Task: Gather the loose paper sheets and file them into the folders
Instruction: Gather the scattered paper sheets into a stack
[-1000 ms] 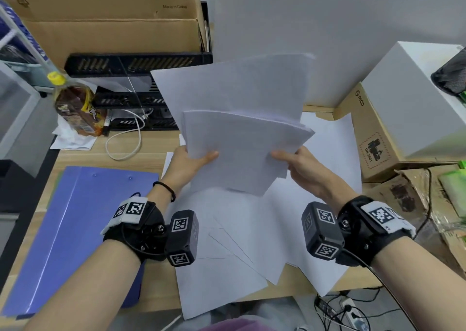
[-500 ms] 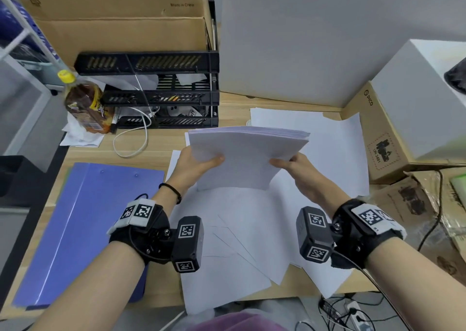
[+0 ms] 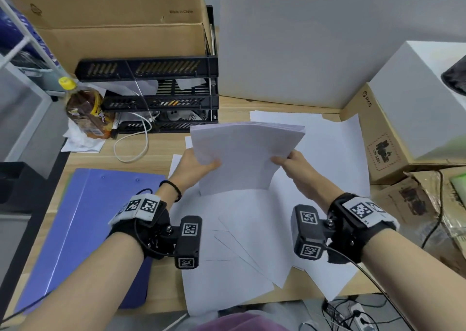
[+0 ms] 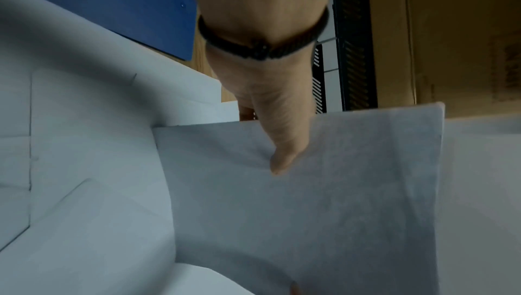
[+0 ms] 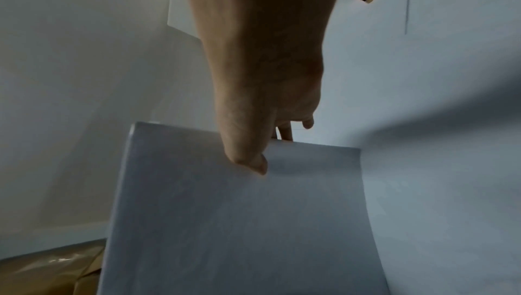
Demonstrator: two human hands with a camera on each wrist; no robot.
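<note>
Both grips on paper stack (image 3: 245, 155)

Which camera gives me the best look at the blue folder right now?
The head view: the blue folder lies shut on the desk beside the left hand, most of it visible. The left wrist view catches only one corner; the right wrist view shows none of it.

The paper stack (image 3: 245, 155) I hold is matt white and smooth, as are the loose sheets (image 3: 252, 232) on my pale wood-grain desk (image 3: 156, 149). My blue folder (image 3: 83, 224) has a slightly glossy plastic sheen; the black letter tray (image 3: 161, 98) looks like slotted plastic, and the boxes (image 3: 113, 20) are matt brown cardboard.
</note>
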